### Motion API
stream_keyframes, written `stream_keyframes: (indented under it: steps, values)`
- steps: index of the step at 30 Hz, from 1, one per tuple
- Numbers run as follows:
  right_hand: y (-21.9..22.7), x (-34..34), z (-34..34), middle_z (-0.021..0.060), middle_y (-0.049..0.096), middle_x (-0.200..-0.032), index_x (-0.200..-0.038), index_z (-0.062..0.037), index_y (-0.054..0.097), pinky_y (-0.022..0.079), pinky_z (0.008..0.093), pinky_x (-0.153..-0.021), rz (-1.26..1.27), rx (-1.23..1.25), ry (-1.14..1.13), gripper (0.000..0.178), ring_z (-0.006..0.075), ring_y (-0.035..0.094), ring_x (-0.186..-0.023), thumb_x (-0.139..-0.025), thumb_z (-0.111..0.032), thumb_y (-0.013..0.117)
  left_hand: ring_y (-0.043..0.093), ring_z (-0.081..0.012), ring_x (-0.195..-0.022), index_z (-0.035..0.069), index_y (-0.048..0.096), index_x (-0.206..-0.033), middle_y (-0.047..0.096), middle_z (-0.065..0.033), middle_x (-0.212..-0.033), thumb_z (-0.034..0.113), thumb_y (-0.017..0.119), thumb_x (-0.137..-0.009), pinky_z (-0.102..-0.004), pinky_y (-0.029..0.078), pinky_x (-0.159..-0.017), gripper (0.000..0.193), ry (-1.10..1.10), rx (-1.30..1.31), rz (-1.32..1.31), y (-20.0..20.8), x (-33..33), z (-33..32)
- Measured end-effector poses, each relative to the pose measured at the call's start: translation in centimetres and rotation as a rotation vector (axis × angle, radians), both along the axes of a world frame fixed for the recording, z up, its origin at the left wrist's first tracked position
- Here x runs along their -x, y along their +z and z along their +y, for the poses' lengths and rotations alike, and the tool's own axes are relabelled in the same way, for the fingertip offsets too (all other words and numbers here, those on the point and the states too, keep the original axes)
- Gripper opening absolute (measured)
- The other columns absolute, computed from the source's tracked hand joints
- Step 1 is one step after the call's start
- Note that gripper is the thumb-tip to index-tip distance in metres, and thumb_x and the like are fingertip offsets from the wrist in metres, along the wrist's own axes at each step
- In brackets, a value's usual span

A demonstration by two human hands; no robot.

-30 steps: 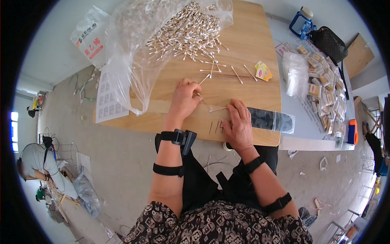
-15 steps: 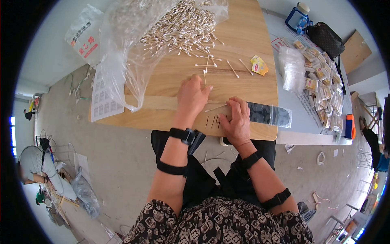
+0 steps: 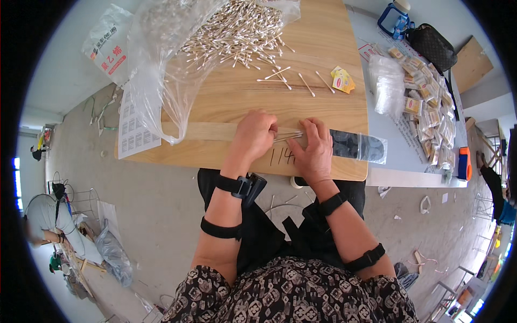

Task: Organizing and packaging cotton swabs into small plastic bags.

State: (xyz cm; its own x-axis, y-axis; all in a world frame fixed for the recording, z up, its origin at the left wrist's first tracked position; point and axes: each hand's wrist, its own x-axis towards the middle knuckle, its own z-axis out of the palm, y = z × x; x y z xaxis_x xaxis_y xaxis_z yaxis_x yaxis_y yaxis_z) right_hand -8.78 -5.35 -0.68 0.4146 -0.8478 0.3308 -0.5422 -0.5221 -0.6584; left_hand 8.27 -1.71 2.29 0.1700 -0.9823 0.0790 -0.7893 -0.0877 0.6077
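Between my hands, a few thin cotton swabs [image 3: 288, 136] with white tips lie side by side near the table's front edge. My left hand [image 3: 255, 134] is closed, its curled fingers gripping their left ends. Flat on the wood, my right hand [image 3: 314, 149] has its thumb apart from its fingers, and the right tips of the swabs reach into that gap. Further back, several loose swabs [image 3: 307, 85] are scattered. Behind them a large heap of cotton swabs [image 3: 237, 35] spills from a clear plastic bag [image 3: 177, 81].
Yellow cards [image 3: 343, 79] lie at the table's right. A dark strip in clear film [image 3: 358, 146] sits beside my right hand. The side table holds clear sleeves [image 3: 386, 86], packed swab packets [image 3: 431, 121], a dark bag [image 3: 431, 48], a blue jug [image 3: 394, 21] and an orange tape dispenser [image 3: 465, 164].
My left hand has drawn back toward me, bringing a swab from further up the table to those by my right hand. The right hand has barely moved.
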Motion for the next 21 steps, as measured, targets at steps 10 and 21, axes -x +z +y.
stream_keyframes:
  steps: [10, 21]
  values:
    - [-0.1, 0.4, 0.0, 0.011, 0.054, -0.116, -0.103, -0.0054, 0.061, 0.041, 0.0407, -0.089, -0.024, -0.02, 0.03, 0.033, 0.0304, 0.053, -0.106, -0.073, -0.013, 0.072, 0.063, -0.0297, -0.084, 0.004, 0.067, -0.095, 0.066, -0.0137, -0.087, 0.014, 0.07, -0.08, -0.0396, 0.05, -0.075, 0.018, 0.267, 0.158, -0.108, -1.9, -4.2, -6.8]
    - [0.1, 0.6, -0.2, 0.0115, 0.055, -0.113, -0.096, -0.0036, 0.059, 0.04, 0.0407, -0.087, -0.013, -0.022, 0.046, 0.027, 0.0317, 0.052, -0.106, -0.073, -0.013, 0.07, 0.064, -0.0311, -0.083, 0.004, 0.067, -0.077, 0.067, -0.0131, -0.081, 0.011, 0.07, -0.074, -0.0414, 0.051, -0.075, 0.008, 0.211, -0.031, -0.054, -1.8, -5.3, -8.3]
